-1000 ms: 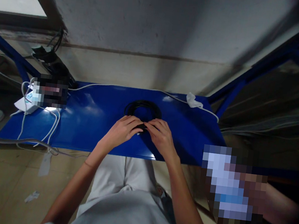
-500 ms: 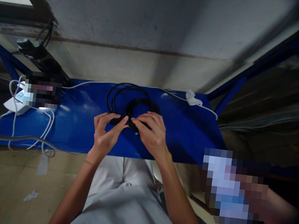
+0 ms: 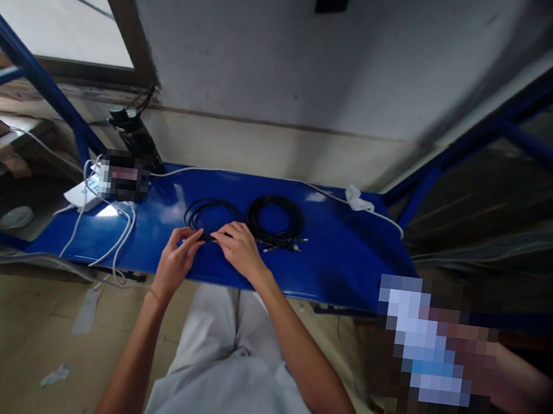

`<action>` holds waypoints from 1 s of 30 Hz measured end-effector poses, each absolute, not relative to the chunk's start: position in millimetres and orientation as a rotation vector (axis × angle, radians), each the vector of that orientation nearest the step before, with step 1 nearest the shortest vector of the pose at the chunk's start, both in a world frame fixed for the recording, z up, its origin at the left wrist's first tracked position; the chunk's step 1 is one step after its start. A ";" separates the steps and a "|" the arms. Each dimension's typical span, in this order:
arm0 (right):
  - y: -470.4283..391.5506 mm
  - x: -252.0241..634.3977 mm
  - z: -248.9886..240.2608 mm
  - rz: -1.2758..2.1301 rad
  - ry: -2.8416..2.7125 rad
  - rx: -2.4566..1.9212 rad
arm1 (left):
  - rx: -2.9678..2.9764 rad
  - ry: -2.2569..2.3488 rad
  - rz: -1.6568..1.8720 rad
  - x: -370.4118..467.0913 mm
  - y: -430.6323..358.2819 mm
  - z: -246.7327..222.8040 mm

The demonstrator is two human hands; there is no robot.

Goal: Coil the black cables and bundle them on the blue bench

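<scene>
A black cable point(image 3: 212, 201) lies in loose loops on the blue tabletop, and both my hands are at its near side. My left hand point(image 3: 177, 256) pinches a part of it between thumb and fingers. Close beside, my right hand point(image 3: 239, 249) has its fingertips closed on the same cable. Fingers partly cover the held section, so its end cannot be made out. Just to the right rests a thicker coil of black cables point(image 3: 298, 220), with several metal-tipped plugs point(image 3: 296, 245) at its near right edge.
A white power strip point(image 3: 81, 195) with white cords sits on the blue table point(image 3: 339, 268) at left, by a blurred-out item and a black cylinder point(image 3: 138, 140). A white cord with a crumpled white wrap point(image 3: 358, 199) runs along the back. Another person's forearm point(image 3: 519, 384) is at right.
My hands have moved left with the loosely looped cable, away from the thicker coil, which now shows fully. The camera view has tilted up and shifted left.
</scene>
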State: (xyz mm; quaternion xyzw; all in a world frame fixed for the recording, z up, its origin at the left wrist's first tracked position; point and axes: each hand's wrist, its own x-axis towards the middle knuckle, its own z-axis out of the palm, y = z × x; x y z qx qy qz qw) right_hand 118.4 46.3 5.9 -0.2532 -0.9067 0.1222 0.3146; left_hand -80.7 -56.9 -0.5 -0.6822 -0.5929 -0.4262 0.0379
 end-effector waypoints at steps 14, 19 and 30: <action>44.3 116.1 -0.5 0.463 -2.207 -0.718 | -1.764 -1.890 -1.258 -70.6 -62.0 -6.2; 46.3 115.9 0.7 0.512 -2.161 -0.724 | -1.713 -1.913 -1.284 -70.6 -57.1 -9.2; 49.3 112.5 7.5 0.690 -2.055 -0.748 | -1.531 -1.777 -1.360 -59.0 -39.1 4.5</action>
